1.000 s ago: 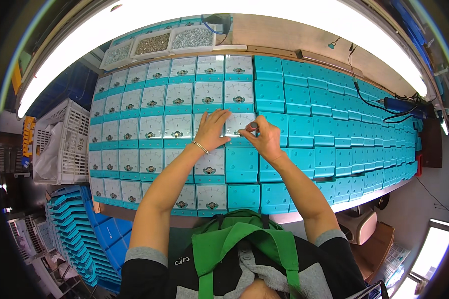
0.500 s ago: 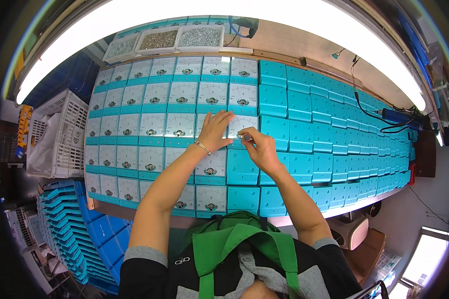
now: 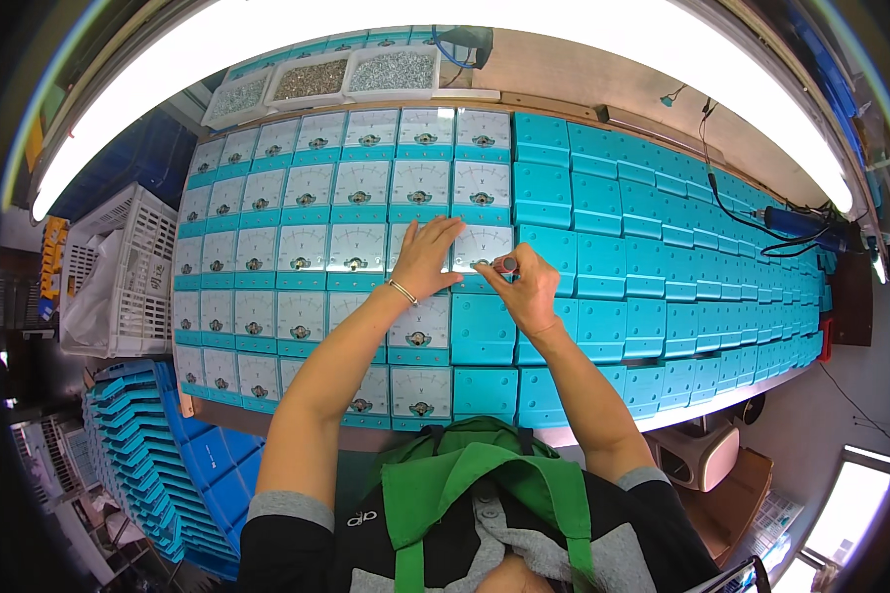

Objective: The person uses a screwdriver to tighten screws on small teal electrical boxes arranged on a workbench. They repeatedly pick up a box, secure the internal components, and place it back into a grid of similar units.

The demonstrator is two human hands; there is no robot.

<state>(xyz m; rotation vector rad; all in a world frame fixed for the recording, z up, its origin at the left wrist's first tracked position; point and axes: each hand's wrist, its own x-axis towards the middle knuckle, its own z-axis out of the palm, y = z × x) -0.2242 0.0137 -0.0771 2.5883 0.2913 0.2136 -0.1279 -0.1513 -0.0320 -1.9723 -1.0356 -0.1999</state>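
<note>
My left hand (image 3: 425,259) lies with fingers spread across the panel meters near the middle of the table; a band circles its wrist. Between the closed fingers of my right hand (image 3: 531,292) is a screwdriver (image 3: 505,265), its round dark red handle end showing. Its tip is hidden. Under the fingertips of both hands is one analog panel meter (image 3: 483,242), with a white dial face and a teal lower strip. More white-faced meters (image 3: 359,188) stand in rows to the left. Teal housings (image 3: 544,262) without visible dials fill the right side.
At the back stand white trays (image 3: 394,97) of small metal parts. A blue corded tool (image 3: 806,227) lies at the right with its black cable. On the left are a white crate (image 3: 146,272) and stacked teal parts (image 3: 133,460) beside blue bins (image 3: 218,465).
My right hand has shifted slightly right, and the screwdriver has moved with it toward the meter's right edge. My left hand keeps its place.
</note>
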